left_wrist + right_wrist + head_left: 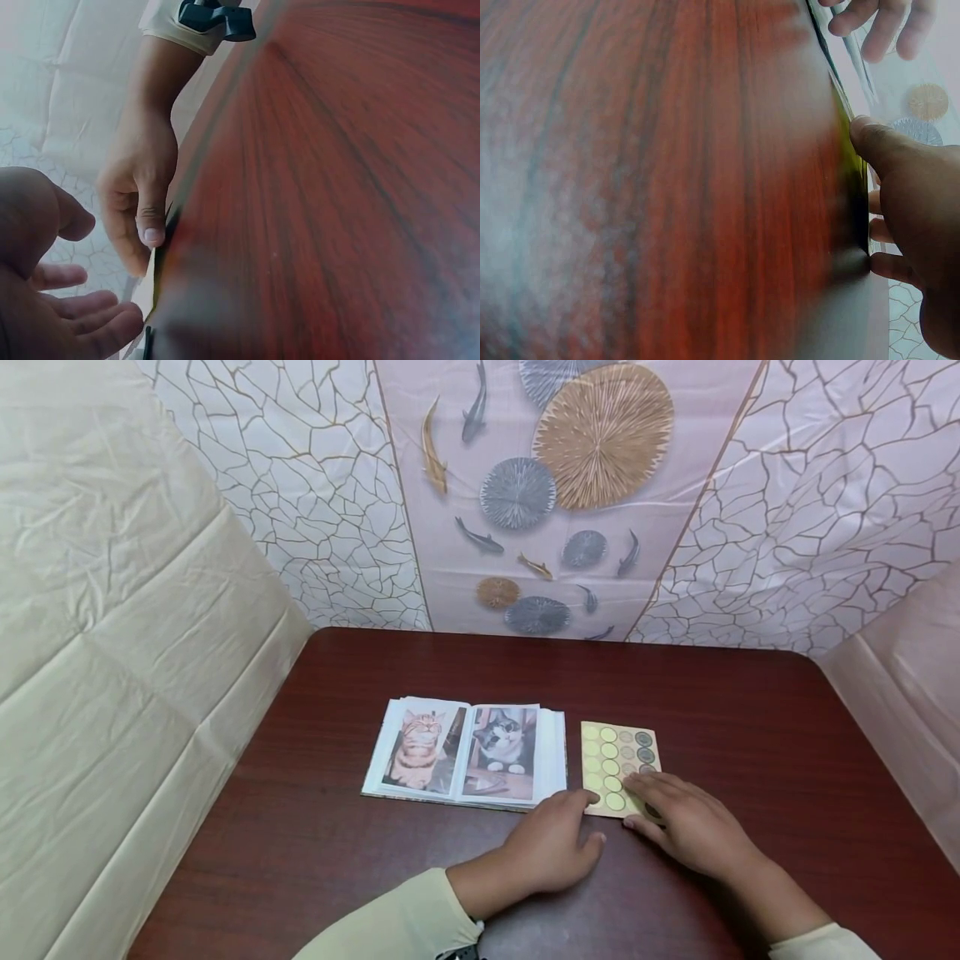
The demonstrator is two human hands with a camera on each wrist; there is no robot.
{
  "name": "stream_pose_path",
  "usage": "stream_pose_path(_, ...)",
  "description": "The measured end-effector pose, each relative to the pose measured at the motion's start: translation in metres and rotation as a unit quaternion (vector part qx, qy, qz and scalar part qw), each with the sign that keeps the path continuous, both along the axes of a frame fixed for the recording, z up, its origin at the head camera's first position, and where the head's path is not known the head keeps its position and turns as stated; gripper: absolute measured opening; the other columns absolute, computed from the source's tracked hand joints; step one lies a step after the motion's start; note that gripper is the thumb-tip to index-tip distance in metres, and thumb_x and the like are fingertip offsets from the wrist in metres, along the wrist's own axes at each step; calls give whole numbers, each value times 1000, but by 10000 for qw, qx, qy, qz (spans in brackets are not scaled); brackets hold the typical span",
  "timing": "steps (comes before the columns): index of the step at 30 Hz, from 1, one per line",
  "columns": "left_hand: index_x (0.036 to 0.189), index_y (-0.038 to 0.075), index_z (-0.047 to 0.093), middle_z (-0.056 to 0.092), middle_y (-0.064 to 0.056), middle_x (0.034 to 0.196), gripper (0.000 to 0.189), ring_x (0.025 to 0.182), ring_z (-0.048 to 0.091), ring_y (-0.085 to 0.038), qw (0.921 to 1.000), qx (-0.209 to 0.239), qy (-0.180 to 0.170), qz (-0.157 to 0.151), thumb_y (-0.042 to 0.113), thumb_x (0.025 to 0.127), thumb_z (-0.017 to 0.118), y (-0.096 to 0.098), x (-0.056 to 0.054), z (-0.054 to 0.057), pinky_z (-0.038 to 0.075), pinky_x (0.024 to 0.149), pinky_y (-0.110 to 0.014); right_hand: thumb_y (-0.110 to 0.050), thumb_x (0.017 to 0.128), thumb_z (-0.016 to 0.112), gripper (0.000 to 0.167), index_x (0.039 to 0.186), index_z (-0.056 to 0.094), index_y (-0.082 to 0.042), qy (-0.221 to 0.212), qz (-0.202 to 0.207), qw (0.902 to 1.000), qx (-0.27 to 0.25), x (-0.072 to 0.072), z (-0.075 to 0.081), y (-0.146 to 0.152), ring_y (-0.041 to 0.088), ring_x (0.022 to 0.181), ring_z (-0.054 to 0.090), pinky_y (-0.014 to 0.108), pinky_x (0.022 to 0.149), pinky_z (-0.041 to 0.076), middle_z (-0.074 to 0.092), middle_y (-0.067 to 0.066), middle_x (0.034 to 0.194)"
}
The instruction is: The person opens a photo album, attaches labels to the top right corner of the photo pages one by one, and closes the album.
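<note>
A yellow sheet of round stickers [609, 752] lies flat on the table, with columns of pale yellow, tan and dark green circles. My right hand [686, 818] rests on its lower right part, fingers spread over the stickers and thumb at the near edge. In the right wrist view that thumb [870, 135] touches the sheet's edge. The fingertips of my left hand [551, 843] touch the near left corner, with the thumb held apart. To the left lies an open photo album [551, 752], showing a ginger cat photo [422, 747] and a grey-and-white cat photo [501, 752].
The album and sheet lie on a dark reddish-brown table [300, 843]. Behind the table hangs a patterned cloth [517, 560] with fish and round leaf shapes. Cream cloth [135, 610] borders the left side. A dark wrist device [461, 952] sits below my left cuff.
</note>
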State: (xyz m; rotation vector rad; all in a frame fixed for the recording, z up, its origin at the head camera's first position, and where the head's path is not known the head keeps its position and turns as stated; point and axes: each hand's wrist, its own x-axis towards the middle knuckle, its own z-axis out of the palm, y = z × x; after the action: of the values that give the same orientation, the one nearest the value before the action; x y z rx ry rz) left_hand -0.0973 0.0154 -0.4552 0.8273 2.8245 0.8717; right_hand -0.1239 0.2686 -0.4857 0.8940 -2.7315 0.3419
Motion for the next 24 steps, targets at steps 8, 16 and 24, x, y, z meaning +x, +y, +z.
stream_pose_path(8,144,2,49,63,-9,129,57,124,56,-15,9943,616,-797,344,29,97,65,7,-4,-2,47,102,-29,-30,93,76,47,133,67,-7,-144,-104,9996,-200,0,2,0,35,123,62,55,99,49,68,12,130)
stream_pose_path(16,151,-8,32,66,-11,125,75,104,63,-11,9611,1847,-1790,1009,24,93,68,18,-12,-4,49,93,-28,-29,94,75,48,136,65,-7,-242,-237,9991,-248,3,5,1,35,121,62,56,96,51,67,14,131)
stream_pose_path(24,152,-7,32,68,-4,111,71,89,64,-11,8852,3261,-2742,1869,17,95,67,32,-14,1,52,82,-33,-29,93,76,50,137,64,-8,-217,-260,9990,-279,4,3,3,36,119,63,56,93,52,66,16,131)
